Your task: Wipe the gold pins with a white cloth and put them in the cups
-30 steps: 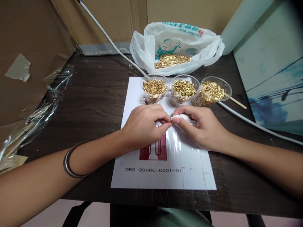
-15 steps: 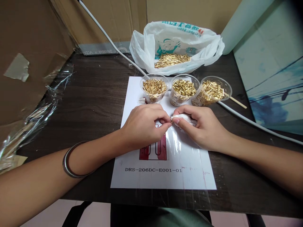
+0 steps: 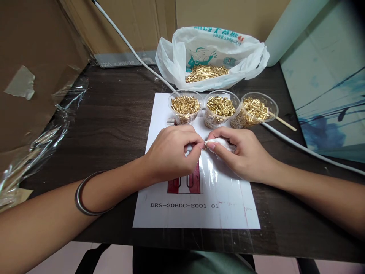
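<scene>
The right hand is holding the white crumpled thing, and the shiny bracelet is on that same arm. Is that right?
Not quite: the shiny bracelet is on the left arm, as the head view shows. The right hand does hold the white crumpled thing.

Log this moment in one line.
left grip: pinched, by gold pin; right grip: holding white wad; beyond: three clear cups, gold pins inside

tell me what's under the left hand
Below the left hand is the white sheet with a printed picture. Its lower red part shows; whatever the hand covers cannot be seen.
</scene>
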Demonstrator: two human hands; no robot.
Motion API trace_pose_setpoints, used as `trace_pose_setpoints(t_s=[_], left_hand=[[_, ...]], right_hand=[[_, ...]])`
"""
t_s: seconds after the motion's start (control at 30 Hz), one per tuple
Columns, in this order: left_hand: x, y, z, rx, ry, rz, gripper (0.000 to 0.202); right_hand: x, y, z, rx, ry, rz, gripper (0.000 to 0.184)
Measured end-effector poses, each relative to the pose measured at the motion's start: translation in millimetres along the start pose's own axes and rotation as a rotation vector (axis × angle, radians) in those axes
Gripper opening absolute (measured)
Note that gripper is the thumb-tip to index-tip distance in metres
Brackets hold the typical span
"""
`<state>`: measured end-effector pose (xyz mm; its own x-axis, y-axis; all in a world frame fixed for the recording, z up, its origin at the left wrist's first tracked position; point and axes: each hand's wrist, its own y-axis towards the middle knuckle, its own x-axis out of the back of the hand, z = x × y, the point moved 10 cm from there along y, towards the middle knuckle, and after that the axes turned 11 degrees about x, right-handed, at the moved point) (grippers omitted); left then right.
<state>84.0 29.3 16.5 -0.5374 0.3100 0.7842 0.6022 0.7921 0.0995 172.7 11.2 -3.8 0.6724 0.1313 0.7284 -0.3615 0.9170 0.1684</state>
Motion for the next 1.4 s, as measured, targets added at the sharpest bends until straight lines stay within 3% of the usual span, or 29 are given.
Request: trace_pose_setpoints(t_s=[1.4], left_hand=[[-0.3,1.4,5.6,0.006,-0.049,-0.02,0.01]], right_hand=[[3.7,-1.7,-0.6,0.0,0.03,-0.043,0.016]])
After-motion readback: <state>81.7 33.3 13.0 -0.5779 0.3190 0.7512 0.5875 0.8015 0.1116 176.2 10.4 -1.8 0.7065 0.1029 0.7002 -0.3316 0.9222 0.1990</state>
